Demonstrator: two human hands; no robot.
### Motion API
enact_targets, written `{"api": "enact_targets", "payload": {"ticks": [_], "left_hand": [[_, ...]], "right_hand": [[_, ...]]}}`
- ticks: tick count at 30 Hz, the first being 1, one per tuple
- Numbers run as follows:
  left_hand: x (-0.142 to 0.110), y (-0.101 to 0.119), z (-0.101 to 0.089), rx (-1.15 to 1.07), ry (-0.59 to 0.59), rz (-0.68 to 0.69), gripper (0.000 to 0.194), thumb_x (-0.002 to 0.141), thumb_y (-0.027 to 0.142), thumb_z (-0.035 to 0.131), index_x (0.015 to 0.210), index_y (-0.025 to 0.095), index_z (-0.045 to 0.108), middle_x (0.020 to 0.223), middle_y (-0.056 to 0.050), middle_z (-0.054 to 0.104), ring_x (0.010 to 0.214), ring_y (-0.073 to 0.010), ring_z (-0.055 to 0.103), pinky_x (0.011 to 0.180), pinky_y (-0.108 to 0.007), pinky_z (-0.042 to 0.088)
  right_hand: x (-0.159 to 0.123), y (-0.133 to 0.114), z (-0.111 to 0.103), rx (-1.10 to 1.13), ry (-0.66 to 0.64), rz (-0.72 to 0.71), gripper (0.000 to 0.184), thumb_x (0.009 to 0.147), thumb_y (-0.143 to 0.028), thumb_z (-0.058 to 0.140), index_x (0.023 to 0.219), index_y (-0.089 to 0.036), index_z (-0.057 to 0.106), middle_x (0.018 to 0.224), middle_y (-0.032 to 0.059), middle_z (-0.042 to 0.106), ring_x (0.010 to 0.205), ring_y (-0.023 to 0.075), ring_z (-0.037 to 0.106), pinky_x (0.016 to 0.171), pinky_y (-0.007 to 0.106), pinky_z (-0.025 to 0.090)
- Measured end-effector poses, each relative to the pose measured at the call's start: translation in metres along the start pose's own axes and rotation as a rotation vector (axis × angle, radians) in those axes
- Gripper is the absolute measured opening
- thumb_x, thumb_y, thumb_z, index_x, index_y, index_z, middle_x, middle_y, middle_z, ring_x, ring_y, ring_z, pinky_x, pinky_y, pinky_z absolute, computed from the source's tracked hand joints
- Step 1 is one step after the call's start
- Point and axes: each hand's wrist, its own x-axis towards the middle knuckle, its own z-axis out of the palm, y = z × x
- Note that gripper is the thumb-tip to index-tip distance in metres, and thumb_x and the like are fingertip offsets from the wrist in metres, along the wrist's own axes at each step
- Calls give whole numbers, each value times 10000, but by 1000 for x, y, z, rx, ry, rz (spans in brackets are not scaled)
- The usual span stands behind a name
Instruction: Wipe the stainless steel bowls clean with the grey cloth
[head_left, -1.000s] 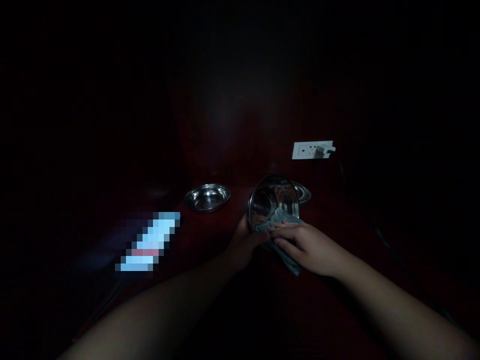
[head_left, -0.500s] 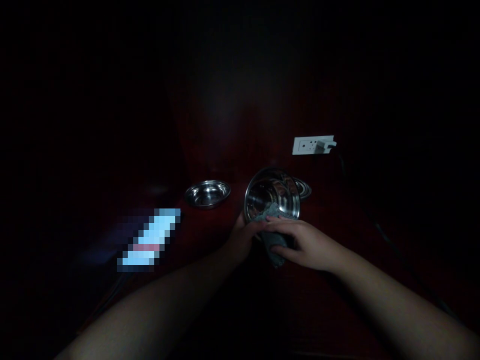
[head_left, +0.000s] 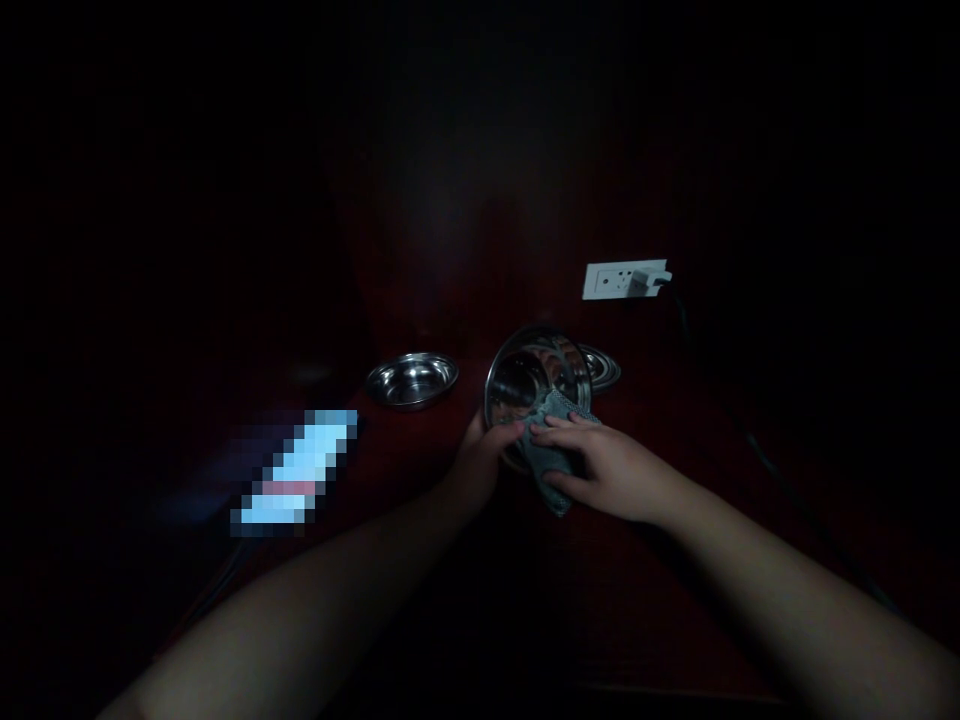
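Note:
A shiny steel bowl [head_left: 517, 375] is tilted with its open mouth toward me. My left hand [head_left: 480, 460] grips it at the lower left, thumb over the rim and the other fingers hidden behind. A grey-green cloth [head_left: 551, 455] drapes over the bowl's lower right rim, partly inside it. My right hand [head_left: 600, 465] holds this cloth against the rim, fingers bent over it. To the left, a shallow steel dish [head_left: 414, 382] rests on the dark red table. Another round steel piece [head_left: 606, 368] lies behind the bowl, partly covered by it.
A lit, pixelated screen [head_left: 300, 470] lies at the left, with a cable near it. On the back wall is a white socket plate [head_left: 611, 280] with a plug [head_left: 649, 280] in it. A dark cable [head_left: 795, 490] runs along the right side. Most surroundings are too dark to make out.
My right hand has slid the cloth slightly right along the bowl's rim, and my left thumb shows more clearly. The whole view has shifted a little.

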Motion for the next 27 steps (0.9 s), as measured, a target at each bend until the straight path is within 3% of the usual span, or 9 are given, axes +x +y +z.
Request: {"api": "enact_targets", "payload": {"ticks": [7, 14, 22, 27], "left_hand": [[0, -1, -2, -8, 9, -20, 378, 727, 329, 634, 1043, 122, 630, 922, -88, 709, 839, -229, 653, 793, -343, 468], [3, -3, -3, -70, -3, -95, 424, 749, 429, 628, 1045, 125, 627, 944, -105, 704, 885, -243, 652, 790, -346, 482], [1, -1, -3, -31, -24, -106, 403, 653, 238, 717, 1031, 154, 608, 1077, -97, 666, 934, -227, 636, 761, -328, 499], [0, -2, -1, -22, 10, -114, 352, 646, 223, 696, 981, 154, 611, 1009, -81, 678, 854, -199, 641, 718, -307, 502]], "right_hand": [[0, 3, 1, -27, -13, -2, 489, 806, -359, 587, 1267, -202, 551, 1331, 81, 544, 1299, 271, 421, 1119, 483, 276], [-1, 0, 1, -44, -10, 2, 482, 826, -328, 561, 1285, -183, 528, 1344, 72, 532, 1309, 282, 403, 1122, 524, 251], [-1, -7, 1, -36, 21, 22, 462, 906, -341, 432, 1334, -172, 467, 1417, 91, 444, 1331, 249, 374, 1122, 507, 252], [-1, -7, 2, -46, -8, 24, 489, 927, -369, 383, 1367, -162, 428, 1444, 101, 399, 1351, 246, 339, 1126, 495, 243]]}}
